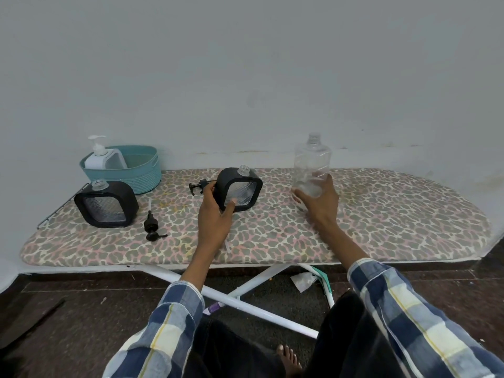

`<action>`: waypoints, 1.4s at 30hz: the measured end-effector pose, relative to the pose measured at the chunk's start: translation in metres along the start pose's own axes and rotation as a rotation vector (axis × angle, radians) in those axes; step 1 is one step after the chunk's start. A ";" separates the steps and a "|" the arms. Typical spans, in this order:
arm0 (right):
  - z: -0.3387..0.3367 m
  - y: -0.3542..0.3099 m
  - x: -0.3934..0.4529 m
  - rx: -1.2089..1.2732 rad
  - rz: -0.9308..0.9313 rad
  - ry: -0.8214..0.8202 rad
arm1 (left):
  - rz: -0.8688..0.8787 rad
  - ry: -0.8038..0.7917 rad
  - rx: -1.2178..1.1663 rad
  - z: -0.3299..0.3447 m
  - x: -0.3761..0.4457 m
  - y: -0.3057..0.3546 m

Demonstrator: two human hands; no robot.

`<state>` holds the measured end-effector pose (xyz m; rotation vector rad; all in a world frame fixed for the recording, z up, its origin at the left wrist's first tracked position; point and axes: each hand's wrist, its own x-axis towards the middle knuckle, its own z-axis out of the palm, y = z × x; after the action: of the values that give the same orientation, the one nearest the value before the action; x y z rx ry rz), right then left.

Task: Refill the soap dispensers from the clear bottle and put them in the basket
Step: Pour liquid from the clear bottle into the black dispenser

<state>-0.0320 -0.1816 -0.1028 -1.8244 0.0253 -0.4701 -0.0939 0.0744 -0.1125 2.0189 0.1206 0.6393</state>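
Note:
My left hand point(215, 214) grips the lower left corner of a black square soap dispenser point(240, 188), which has an open neck and stands tilted on the ironing board point(381, 214). My right hand point(319, 199) holds the base of the clear bottle point(312, 166), upright and uncapped, on the board. A second black dispenser point(106, 204) with an open neck stands at the left. One black pump point(152, 226) lies beside it, another pump point(197, 185) lies behind my left hand. A white dispenser point(105, 156) with its pump on sits in the teal basket point(136, 175).
The board has a leopard-print cover and stands against a pale wall on white crossed legs point(245, 296). A crumpled white scrap point(302, 281) lies on the dark floor below. My bare foot point(289, 356) shows near the bottom edge.

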 end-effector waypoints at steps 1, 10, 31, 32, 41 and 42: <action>-0.001 0.001 0.001 0.021 0.020 0.002 | -0.014 -0.008 0.001 0.000 0.000 0.000; -0.006 0.006 0.002 0.040 0.053 -0.029 | -0.044 -0.124 0.078 0.005 0.000 -0.002; 0.015 -0.019 -0.060 -0.132 -0.335 0.061 | -0.051 -0.089 0.028 0.004 -0.004 0.008; 0.020 -0.023 -0.059 -0.117 -0.347 -0.004 | -0.051 -0.082 0.019 0.004 -0.003 0.007; 0.067 -0.026 -0.030 0.019 -0.218 -0.187 | -0.045 0.170 -0.094 0.001 0.003 0.000; 0.067 -0.024 -0.030 0.034 -0.211 -0.205 | -0.098 0.212 -0.124 -0.001 0.007 -0.001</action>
<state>-0.0426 -0.1049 -0.1049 -1.8424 -0.3156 -0.4257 -0.0880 0.0777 -0.1104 1.8109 0.2974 0.7781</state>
